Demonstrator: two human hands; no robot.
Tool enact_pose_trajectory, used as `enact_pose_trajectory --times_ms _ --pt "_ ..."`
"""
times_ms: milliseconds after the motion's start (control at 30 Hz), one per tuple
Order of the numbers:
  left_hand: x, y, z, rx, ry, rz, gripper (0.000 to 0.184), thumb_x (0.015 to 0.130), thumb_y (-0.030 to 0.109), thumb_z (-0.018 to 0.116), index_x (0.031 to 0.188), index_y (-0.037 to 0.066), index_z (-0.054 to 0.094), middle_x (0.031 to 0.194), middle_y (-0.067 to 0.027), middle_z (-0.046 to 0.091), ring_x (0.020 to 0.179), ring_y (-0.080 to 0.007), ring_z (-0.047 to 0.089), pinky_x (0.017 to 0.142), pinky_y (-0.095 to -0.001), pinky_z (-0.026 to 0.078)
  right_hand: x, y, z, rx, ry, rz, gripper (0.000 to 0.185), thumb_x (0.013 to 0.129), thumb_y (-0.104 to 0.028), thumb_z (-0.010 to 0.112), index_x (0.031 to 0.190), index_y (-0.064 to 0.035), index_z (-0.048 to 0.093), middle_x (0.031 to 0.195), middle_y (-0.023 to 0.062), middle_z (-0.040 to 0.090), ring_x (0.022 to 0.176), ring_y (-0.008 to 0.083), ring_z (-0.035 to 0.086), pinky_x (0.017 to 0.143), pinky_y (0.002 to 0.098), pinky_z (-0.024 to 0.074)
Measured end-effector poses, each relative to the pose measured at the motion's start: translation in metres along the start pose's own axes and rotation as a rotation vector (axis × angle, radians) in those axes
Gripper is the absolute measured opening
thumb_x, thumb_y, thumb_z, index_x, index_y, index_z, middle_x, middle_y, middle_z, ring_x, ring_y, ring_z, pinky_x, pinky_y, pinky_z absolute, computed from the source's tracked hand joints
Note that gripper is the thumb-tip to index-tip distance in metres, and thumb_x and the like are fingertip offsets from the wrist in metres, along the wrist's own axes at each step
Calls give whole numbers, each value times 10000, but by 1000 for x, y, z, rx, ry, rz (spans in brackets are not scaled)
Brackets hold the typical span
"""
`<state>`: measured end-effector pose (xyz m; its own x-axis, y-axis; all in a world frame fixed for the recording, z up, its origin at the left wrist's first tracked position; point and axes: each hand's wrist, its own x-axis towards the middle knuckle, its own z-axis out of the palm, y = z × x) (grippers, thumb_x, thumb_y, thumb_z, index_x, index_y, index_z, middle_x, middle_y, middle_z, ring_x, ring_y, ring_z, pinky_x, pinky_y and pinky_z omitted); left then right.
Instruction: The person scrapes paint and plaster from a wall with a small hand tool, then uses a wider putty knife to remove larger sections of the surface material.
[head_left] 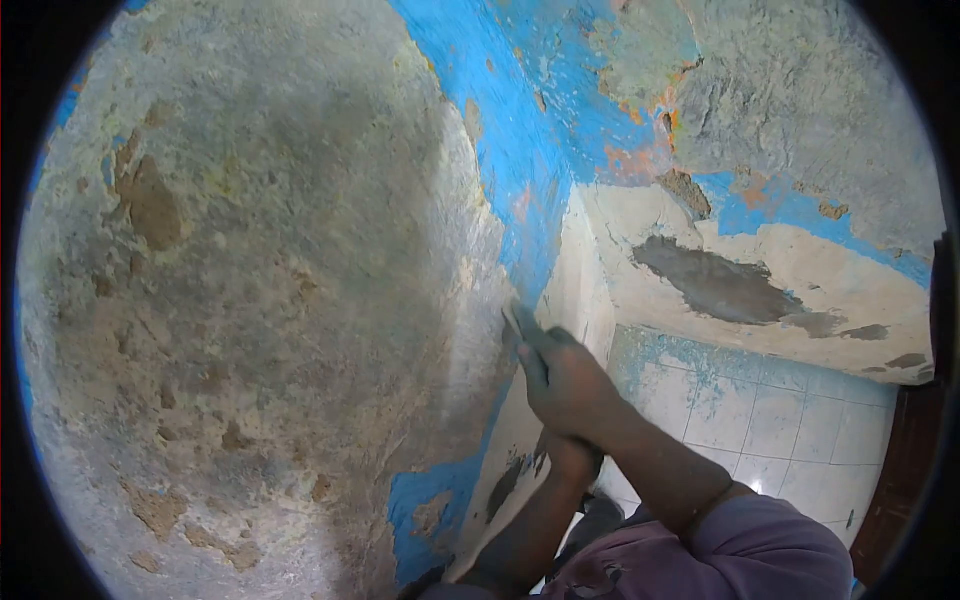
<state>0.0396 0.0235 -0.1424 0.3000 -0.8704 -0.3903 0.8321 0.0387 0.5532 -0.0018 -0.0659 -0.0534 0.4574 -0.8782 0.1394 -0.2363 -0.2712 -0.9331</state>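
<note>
My right hand [565, 380] is closed around a thin, pale-edged scraper [513, 318], most of it hidden by the fingers. The scraper's tip meets the wall near the border between bare grey plaster [300, 250] and blue paint [525, 215]. Grey dust coats the fingers of this hand. Below it, my left hand [573, 460] is tucked under the right wrist. Its fingers are hidden behind the right arm, so what they hold cannot be made out.
A second wall [790, 110] with flaking blue paint stands at the right, above a cream band [640, 215] with dark bare patches. White floor tiles [755, 420] below are strewn with bluish debris. A dark brown wooden edge [905, 460] stands at the far right.
</note>
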Motion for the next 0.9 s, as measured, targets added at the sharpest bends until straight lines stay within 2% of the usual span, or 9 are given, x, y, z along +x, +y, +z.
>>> enact_pose_trajectory --times_ms 133,233,400,500,600,700,733,800,900 --pt "15 18 -2 277 -390 -85 474 951 388 305 1293 71 387 1221 -96 483 1122 -239 471 961 -382 384 11 3 5 -18 94 25 433 915 -174 441 1328 -50 405 789 235 520 712 376 545 681 424 442" --pt "-9 1 18 145 53 -43 438 951 367 310 1237 59 430 1168 -108 513 1068 -249 506 929 -388 410 5 0 0 8 90 17 436 912 -165 446 1330 -50 406 788 228 521 714 370 548 683 423 443" --pt "15 19 -12 533 -187 -126 414 953 350 323 1214 51 441 1141 -111 517 1048 -248 512 918 -388 416 19 -5 -4 68 11 115 499 910 -198 414 1380 -62 314 869 278 530 782 415 559 737 441 459" --pt "13 4 0 -215 -506 -198 377 950 315 348 1161 30 475 1060 -116 550 956 -236 556 836 -371 462 3 -3 -6 -22 -59 58 497 909 -202 410 1379 -69 321 876 278 529 789 415 562 749 448 456" --pt "-6 10 39 50 52 98 341 946 289 359 1115 26 494 1022 -112 559 900 -229 571 776 -367 478 10 -5 -2 -38 -34 60 501 912 -202 404 1387 -78 307 882 278 531 795 423 561 754 459 453" --pt "38 5 -36 167 -511 -114 363 945 309 333 1111 26 487 1017 -121 561 903 -237 570 779 -371 472 20 6 -1 50 52 67 429 920 -169 429 1337 -70 406 750 238 514 703 369 564 680 426 450" --pt "19 4 -3 163 -510 -113 363 945 309 333 1111 26 487 1017 -121 561 903 -237 570 779 -371 472 11 4 -2 47 49 67 429 920 -169 429 1337 -70 406 750 238 514 703 369 564 680 426 450" --pt "-13 3 62 -96 180 63 338 938 286 337 1063 18 502 949 -126 575 827 -234 586 722 -363 486 -1 -1 -1 -45 16 8 432 923 -192 430 1336 -65 406 772 240 522 706 378 560 679 431 449" --pt "13 14 36 125 23 -58 350 938 296 333 1100 29 493 992 -124 568 881 -238 578 769 -372 477 24 -2 0 -92 47 63 474 927 -250 399 1366 -79 348 860 273 538 783 430 566 737 454 461"
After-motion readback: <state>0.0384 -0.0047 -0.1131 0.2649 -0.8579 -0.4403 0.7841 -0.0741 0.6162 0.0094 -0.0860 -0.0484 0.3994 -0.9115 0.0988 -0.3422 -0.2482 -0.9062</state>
